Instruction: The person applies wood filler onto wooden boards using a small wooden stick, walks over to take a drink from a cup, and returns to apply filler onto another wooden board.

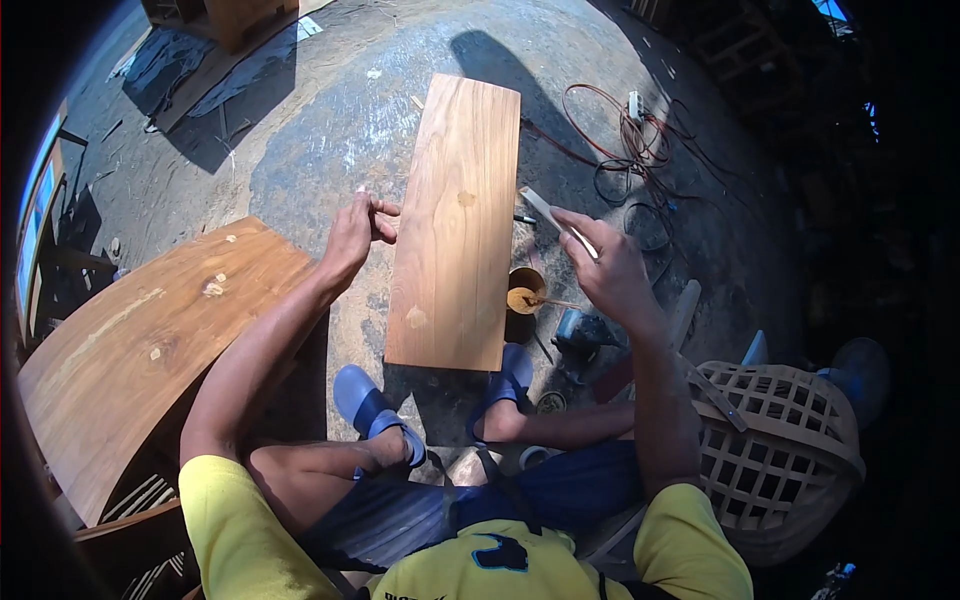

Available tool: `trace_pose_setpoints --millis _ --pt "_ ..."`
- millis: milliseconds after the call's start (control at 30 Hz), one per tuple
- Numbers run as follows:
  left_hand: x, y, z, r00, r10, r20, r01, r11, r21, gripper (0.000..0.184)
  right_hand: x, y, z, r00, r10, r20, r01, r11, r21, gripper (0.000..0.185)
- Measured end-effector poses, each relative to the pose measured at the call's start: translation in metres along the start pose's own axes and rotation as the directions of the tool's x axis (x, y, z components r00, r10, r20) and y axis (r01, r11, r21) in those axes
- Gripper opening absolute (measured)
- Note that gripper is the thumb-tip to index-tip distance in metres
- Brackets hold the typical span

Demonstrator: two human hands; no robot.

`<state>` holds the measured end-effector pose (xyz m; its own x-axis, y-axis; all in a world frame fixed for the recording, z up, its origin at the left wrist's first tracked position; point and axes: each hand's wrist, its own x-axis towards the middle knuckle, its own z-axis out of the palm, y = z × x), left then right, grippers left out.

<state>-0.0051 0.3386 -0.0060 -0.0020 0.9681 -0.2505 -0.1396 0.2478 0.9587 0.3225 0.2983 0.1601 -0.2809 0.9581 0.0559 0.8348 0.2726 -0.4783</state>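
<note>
A long wooden board (455, 220) with a few filler-like patches lies in front of me, its near end above my feet. My left hand (355, 235) is at its left edge, fingers apart and partly bent, fingertips close to the wood; whether they touch it I cannot tell. To the right of the board, my right hand (610, 265) is closed around a flat, pale scraper (545, 210), whose end points up and left towards the board. Below it stands a round tin (527, 278) with orange-brown filler and a thin stick in it.
A wide wooden panel (160, 340) with pale patches sits at left. A blue power tool (583, 330) lies near my right foot. Tangled cables (640, 140) with a white socket spread at upper right. A woven basket-like lattice (770, 440) is at lower right.
</note>
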Motion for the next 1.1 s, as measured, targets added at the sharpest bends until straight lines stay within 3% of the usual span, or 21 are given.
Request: trace_pose_setpoints --millis 67,133,200,233,267,300,367,400,467,533,600,667,733,767,833,933,967,1000,1033,1067,1100 --pt "0.006 -0.001 -0.016 0.999 -0.045 -0.027 0.05 0.971 0.234 0.064 0.002 0.002 0.008 0.997 -0.006 -0.072 0.01 0.999 0.051 0.031" --pt "0.012 -0.003 -0.022 0.998 -0.059 -0.036 0.065 0.976 0.208 0.062 0.007 0.001 0.009 0.994 0.09 -0.061 -0.083 0.99 0.113 0.033" --pt "0.02 0.001 -0.025 0.974 0.197 -0.109 -0.152 0.932 0.328 0.053 0.019 0.012 0.013 0.99 0.016 -0.137 0.006 0.988 0.157 0.033" --pt "0.013 0.03 -0.023 0.962 0.257 -0.092 -0.188 0.869 0.458 0.042 0.026 0.013 0.009 0.984 0.136 -0.115 -0.107 0.967 0.231 0.033" --pt "0.009 0.052 -0.017 0.962 0.255 -0.098 -0.18 0.862 0.474 0.042 0.032 0.017 0.007 0.963 0.258 -0.084 -0.222 0.927 0.301 0.034" --pt "0.007 0.07 -0.009 0.883 0.467 0.043 -0.4 0.701 0.59 0.041 0.039 0.027 0.009 0.956 0.264 -0.129 -0.203 0.911 0.36 0.033" --pt "0.01 0.098 0.011 0.692 0.585 0.423 -0.678 0.328 0.657 0.046 0.046 0.034 0.008 0.944 0.294 -0.148 -0.209 0.883 0.421 0.032" --pt "0.013 0.106 0.022 0.618 0.502 0.605 -0.759 0.18 0.625 0.05 0.046 0.038 0.006 0.934 0.32 -0.159 -0.215 0.858 0.466 0.032" --pt "0.029 0.112 0.051 0.53 0.279 0.801 -0.834 -0.004 0.552 0.053 0.04 0.05 0.015 0.922 0.336 -0.19 -0.218 0.859 0.464 0.03" --pt "0.065 0.098 0.068 0.506 0.001 0.863 -0.861 0.051 0.505 0.056 0.034 0.064 0.025 0.927 0.338 -0.16 -0.237 0.862 0.447 0.029" --pt "0.129 0.109 0.06 0.603 0.128 0.787 -0.774 -0.146 0.616 0.058 0.022 0.068 0.025 0.917 0.371 -0.148 -0.265 0.842 0.469 0.03" --pt "0.222 0.129 0.017 0.927 0.098 0.361 -0.324 -0.273 0.906 0.062 -0.003 0.064 0.012 0.887 0.451 -0.1 -0.356 0.805 0.475 0.031" --pt "0.262 0.125 -0.013 0.887 0.39 0.248 -0.221 -0.114 0.969 0.061 -0.03 0.065 0.0 0.866 0.497 -0.049 -0.419 0.776 0.47 0.032" --pt "0.241 0.132 0.004 0.767 0.522 0.372 -0.487 0.099 0.868 0.06 -0.046 0.07 0.0 0.844 0.534 -0.048 -0.449 0.754 0.48 0.033" --pt "0.175 0.133 0.059 0.628 0.453 0.633 -0.7 -0.027 0.714 0.059 -0.053 0.077 0.008 0.813 0.581 -0.041 -0.489 0.719 0.494 0.033" --pt "0.139 0.106 0.098 0.534 0.056 0.844 -0.84 -0.077 0.537 0.059 -0.046 0.082 0.021 0.818 0.571 -0.069 -0.466 0.728 0.503 0.034" --pt "0.154 0.102 0.091 0.561 0.183 0.808 -0.794 -0.157 0.587 0.059 -0.04 0.078 0.021 0.836 0.546 -0.056 -0.456 0.749 0.481 0.034" --pt "0.179 0.105 0.074 0.732 0.244 0.637 -0.587 -0.248 0.77 0.063 -0.04 0.073 0.022 0.854 0.519 -0.031 -0.448 0.765 0.464 0.034" --pt "0.213 0.11 0.045 0.895 0.258 0.363 -0.292 -0.273 0.916 0.068 -0.041 0.07 0.02 0.845 0.533 0.027 -0.478 0.733 0.484 0.035" --pt "0.228 0.114 0.015 0.934 0.323 0.151 -0.04 -0.327 0.944 0.072 -0.042 0.075 0.021 0.859 0.51 0.046 -0.464 0.738 0.489 0.035" --pt "0.227 0.123 -0.01 0.892 0.411 0.191 -0.057 -0.318 0.946 0.073 -0.047 0.081 0.023 0.886 0.464 -0.004 -0.412 0.791 0.452 0.036"
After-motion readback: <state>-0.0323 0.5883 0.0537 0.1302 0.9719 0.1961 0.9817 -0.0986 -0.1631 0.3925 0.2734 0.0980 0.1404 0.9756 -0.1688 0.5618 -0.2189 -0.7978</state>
